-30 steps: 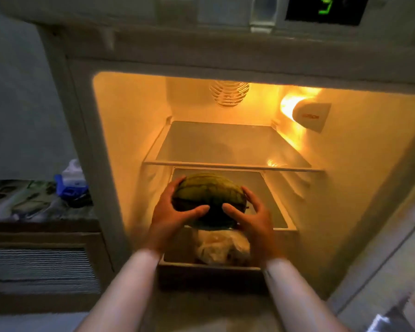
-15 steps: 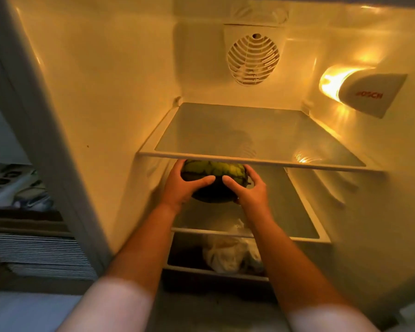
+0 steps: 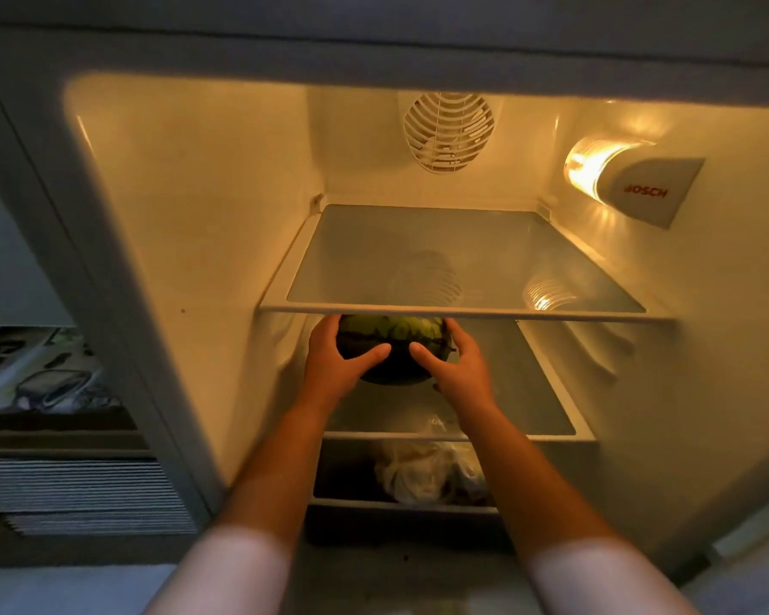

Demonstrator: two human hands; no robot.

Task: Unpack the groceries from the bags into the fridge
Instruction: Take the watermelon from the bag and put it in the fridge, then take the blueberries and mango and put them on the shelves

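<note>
A small dark green striped watermelon sits between both my hands inside the open fridge, over the lower glass shelf and just under the front edge of the upper glass shelf. My left hand grips its left side and my right hand its right side, thumbs across the front. The top of the melon is hidden behind the upper shelf's edge. I cannot tell whether the melon rests on the lower shelf.
Below the lower shelf, a drawer holds a clear plastic bag of produce. A round fan grille is on the back wall and a lit lamp on the right wall. A counter with items lies left of the fridge.
Both hands have carried the watermelon from in front of the drawer up and inward, under the upper shelf. The view has moved closer into the fridge.
</note>
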